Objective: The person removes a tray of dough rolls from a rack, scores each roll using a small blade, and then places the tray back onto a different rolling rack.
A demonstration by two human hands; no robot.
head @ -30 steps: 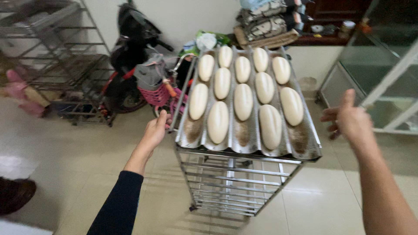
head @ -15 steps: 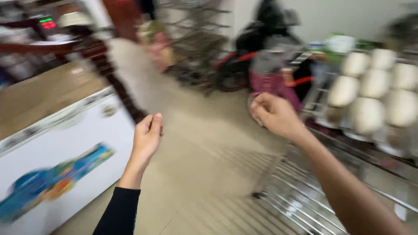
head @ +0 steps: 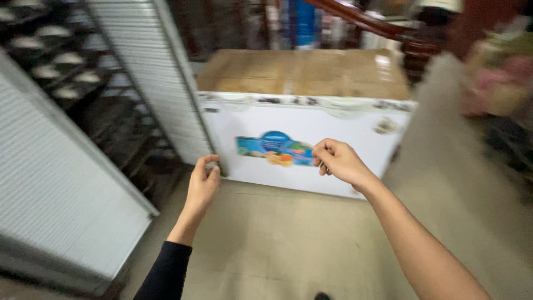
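Observation:
My left hand point(head: 202, 183), in a dark sleeve, reaches forward with fingers loosely curled and nothing in it, close to the lower edge of a grey ribbed panel point(head: 166, 83). My right hand point(head: 336, 160) hovers in front of a white chest freezer point(head: 333, 128), fingers curled in, holding nothing visible. The freezer has a colourful sticker point(head: 275, 149) on its front and a sheet of brown cardboard point(head: 305, 72) lying on its lid. The whole view is motion-blurred.
A second ribbed grey panel point(head: 61, 194) stands at the left. Behind it a dark rack point(head: 61, 61) carries pale dough pieces. A dark wooden handrail point(head: 383, 25) crosses the top right. The floor point(head: 288, 244) is beige tile.
The view has swung left, away from the tray of dough loaves and the wire rack, and now faces the white freezer. Both hands stay raised in front with nothing in them.

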